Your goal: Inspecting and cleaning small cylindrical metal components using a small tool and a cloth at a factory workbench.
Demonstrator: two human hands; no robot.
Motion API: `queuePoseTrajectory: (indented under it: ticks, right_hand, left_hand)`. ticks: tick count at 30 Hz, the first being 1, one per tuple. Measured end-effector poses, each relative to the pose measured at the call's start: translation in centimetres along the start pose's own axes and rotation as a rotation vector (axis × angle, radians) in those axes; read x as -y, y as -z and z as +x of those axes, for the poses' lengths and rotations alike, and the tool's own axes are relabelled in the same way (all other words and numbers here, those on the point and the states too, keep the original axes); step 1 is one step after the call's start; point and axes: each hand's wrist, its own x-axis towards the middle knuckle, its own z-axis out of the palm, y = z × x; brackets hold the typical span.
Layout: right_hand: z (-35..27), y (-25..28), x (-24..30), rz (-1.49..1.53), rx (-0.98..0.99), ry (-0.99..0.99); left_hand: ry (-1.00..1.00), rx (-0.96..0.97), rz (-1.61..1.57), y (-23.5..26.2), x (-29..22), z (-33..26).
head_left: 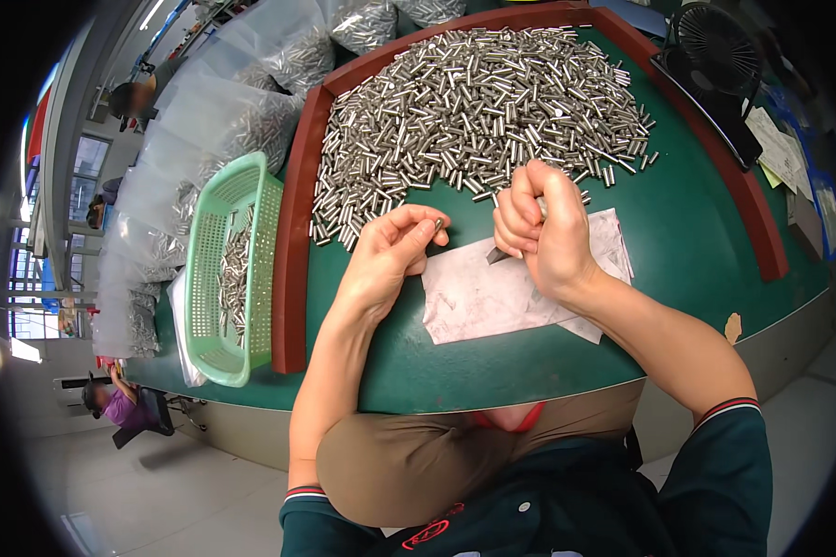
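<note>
Between the thumb and fingertips of my left hand (381,260) is a small metal pin (438,224), mostly covered by the fingers. My right hand (557,227) is curled into a fist just to the right, over a stained whitish cloth (492,297). A dark grey end (498,254) sticks out below that fist; what the fingers enclose is hidden. Beyond both hands a wide heap of short, shiny metal pins (492,102) spreads over the green tabletop (390,376). The hands are apart from each other.
A reddish-brown wooden rail (293,260) borders the heap. Left of it stands a light green mesh basket (266,241) holding more pins. Clear bags of pins (297,60) line the far left. A black fan (715,42) and papers (776,144) are at right. A person (130,408) sits far left.
</note>
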Motion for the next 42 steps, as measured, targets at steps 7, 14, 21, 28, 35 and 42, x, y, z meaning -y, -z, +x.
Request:
queuePoseTrajectory:
  ticks: [7, 14, 21, 28, 35, 42]
  right_hand:
    - [0.0, -0.1, 0.1, -0.003, 0.009, -0.001]
    - [0.1, 0.0, 0.0, -0.001, 0.003, -0.005]
    - [0.2, -0.2, -0.1, 0.057, 0.019, 0.006]
    - [0.2, 0.0, 0.0, -0.006, -0.002, -0.01]
    - [0.3, 0.0, 0.0, 0.074, -0.011, -0.014]
    - [0.3, 0.1, 0.1, 0.073, -0.009, -0.011]
  left_hand:
    - [0.02, 0.038, -0.024, 0.1, -0.3, 0.0]
    - [-0.151, -0.189, 0.052, 1.1, -0.2, 1.0]
    - [-0.611, -0.381, 1.2, 0.5, -0.3, 2.4]
    - [-0.168, -0.108, 0.449, -0.6, -0.2, 0.2]
    - [0.016, 0.114, -0.191, 0.2, -0.1, 0.3]
    - [0.037, 0.122, -0.208, 0.1, -0.2, 0.4]
